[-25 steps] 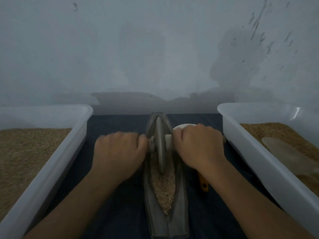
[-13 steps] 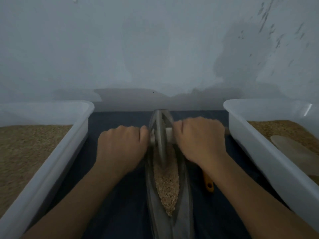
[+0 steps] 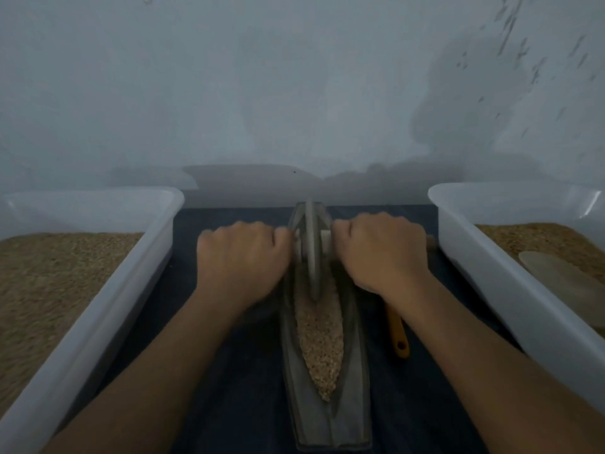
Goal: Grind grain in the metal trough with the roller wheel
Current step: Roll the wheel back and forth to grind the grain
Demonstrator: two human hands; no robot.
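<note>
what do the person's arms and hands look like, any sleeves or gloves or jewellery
Both arms are bare up to the frame edge, with no sleeves showing. The left hand and right hand wear no gloves, and no rings, watch or bracelet can be seen on them.

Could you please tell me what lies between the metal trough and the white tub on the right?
In the head view, an orange-handled tool lies on the dark blue cloth between the grey metal trough and the right white plastic tub.

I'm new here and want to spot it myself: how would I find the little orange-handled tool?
Start at the long metal trough of grain lying on the dark cloth between two white tubs. Look just right of it, under the right wrist, where an orange handle pokes out. It is the only brightly coloured thing there, with a small hole near its end.
</note>
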